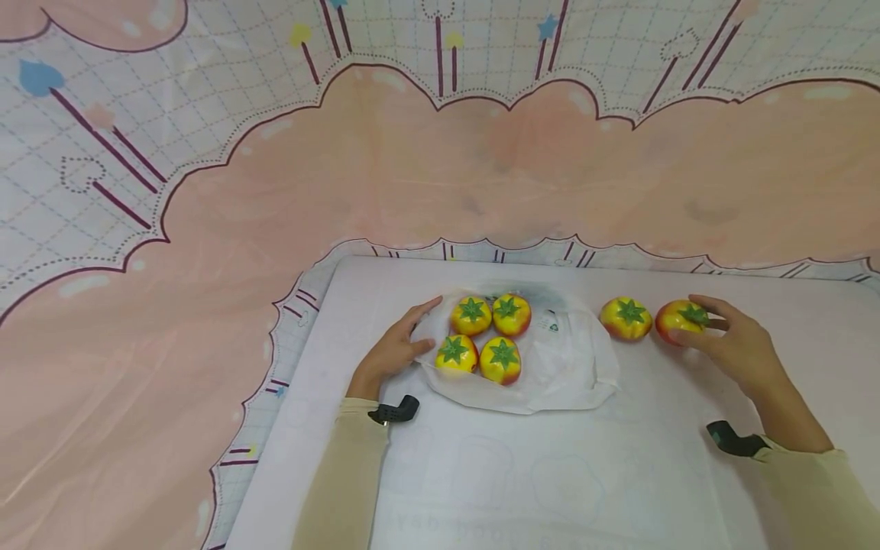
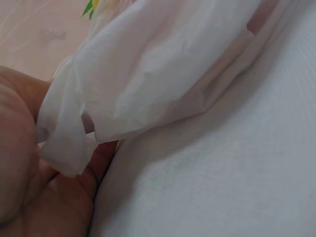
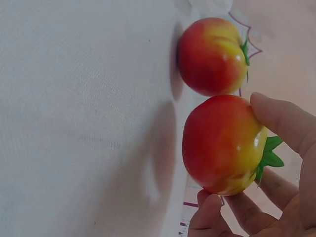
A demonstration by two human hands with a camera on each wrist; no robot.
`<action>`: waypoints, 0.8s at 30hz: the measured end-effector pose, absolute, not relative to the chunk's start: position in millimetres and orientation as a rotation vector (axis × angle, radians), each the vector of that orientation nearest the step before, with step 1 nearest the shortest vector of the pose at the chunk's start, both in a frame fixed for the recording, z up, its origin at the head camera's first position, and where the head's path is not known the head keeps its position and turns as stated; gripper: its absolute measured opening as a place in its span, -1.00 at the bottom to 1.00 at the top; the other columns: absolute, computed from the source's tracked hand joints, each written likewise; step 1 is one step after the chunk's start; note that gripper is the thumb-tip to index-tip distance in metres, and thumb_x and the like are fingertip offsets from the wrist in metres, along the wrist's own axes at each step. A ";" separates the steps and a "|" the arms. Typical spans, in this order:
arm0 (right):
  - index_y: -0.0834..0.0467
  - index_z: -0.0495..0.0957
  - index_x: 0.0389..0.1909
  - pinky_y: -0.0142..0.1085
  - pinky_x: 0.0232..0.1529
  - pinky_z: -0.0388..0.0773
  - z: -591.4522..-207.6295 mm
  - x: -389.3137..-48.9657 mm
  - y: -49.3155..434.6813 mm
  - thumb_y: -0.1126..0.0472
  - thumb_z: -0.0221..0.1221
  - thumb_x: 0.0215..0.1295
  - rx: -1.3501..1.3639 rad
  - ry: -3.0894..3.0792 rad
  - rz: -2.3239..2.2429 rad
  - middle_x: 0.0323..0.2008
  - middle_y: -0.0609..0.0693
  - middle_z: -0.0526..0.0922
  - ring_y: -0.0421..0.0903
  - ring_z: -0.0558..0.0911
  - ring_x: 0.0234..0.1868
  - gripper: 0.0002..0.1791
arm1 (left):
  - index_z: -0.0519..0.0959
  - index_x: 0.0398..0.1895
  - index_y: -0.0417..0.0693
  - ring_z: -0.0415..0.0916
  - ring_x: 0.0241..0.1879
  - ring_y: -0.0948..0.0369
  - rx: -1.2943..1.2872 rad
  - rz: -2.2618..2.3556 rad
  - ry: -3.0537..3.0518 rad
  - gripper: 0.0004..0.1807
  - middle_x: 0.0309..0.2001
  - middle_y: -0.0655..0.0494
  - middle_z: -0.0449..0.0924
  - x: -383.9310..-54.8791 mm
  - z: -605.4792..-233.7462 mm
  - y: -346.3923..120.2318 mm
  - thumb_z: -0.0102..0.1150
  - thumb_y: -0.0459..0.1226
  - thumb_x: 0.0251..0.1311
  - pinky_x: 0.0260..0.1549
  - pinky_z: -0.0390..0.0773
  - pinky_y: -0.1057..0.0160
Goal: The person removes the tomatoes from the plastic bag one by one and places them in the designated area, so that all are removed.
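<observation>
Between thumb and fingers, my right hand (image 1: 739, 344) grips a red-and-yellow tomato (image 3: 222, 143) with a green star-shaped leaf top. In the right wrist view its shadow falls apart from it on the white surface. Just left of it in the head view is another such tomato (image 1: 626, 319). My left hand (image 1: 393, 351) holds the left edge of a white plastic bag (image 1: 560, 374); a loop of the bag (image 2: 69, 143) lies between its thumb and fingers. Several tomatoes (image 1: 502, 360) sit together, leaf tops up, at the bag's left part.
A white tabletop (image 1: 550, 473) with faint printed outlines lies under everything. Behind and to the left hangs a pink patterned cloth (image 1: 481, 176). Black wrist bands (image 1: 395, 410) sit at both sleeve cuffs.
</observation>
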State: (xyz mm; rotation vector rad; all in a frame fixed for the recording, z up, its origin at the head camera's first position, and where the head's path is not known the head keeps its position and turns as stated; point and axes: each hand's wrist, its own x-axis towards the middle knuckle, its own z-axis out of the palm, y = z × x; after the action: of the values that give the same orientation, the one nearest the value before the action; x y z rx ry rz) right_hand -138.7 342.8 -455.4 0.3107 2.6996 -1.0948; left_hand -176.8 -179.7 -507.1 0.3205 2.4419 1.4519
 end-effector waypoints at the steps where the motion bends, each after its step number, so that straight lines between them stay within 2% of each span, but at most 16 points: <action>1: 0.08 0.02 0.62 0.46 0.10 0.45 -456.3 -138.8 342.9 -0.34 0.24 0.28 0.303 2.702 -1.094 0.46 0.52 0.14 0.58 0.20 0.34 0.07 | 0.23 0.53 0.58 -0.06 0.64 0.03 0.321 1.451 2.442 -0.14 0.61 0.20 0.11 -176.9 -507.3 -179.7 0.23 -0.38 0.28 0.58 -0.07 -0.20; 16: 0.09 -0.01 0.63 0.53 0.14 0.34 -462.0 -142.9 344.9 -0.28 0.23 0.32 0.265 2.679 -1.070 0.47 0.54 0.10 0.60 0.17 0.35 0.04 | 0.24 0.51 0.62 -0.07 0.64 0.05 0.298 1.435 2.450 -0.14 0.62 0.23 0.10 -175.4 -505.8 -178.3 0.22 -0.38 0.29 0.58 -0.06 -0.20; 24: 0.09 0.00 0.63 0.52 0.13 0.36 -461.0 -144.2 344.5 -0.28 0.23 0.33 0.249 2.688 -1.043 0.44 0.56 0.13 0.60 0.19 0.34 0.03 | 0.24 0.52 0.61 -0.07 0.64 0.04 0.298 1.429 2.454 -0.14 0.62 0.24 0.09 -176.5 -505.5 -178.1 0.22 -0.38 0.29 0.58 -0.07 -0.20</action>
State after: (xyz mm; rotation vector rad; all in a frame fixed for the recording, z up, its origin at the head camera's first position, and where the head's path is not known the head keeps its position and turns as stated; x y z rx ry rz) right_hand -144.2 344.5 -461.0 0.2493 2.6876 -1.0435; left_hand -176.5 -178.1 -505.5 0.2985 2.4541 1.4287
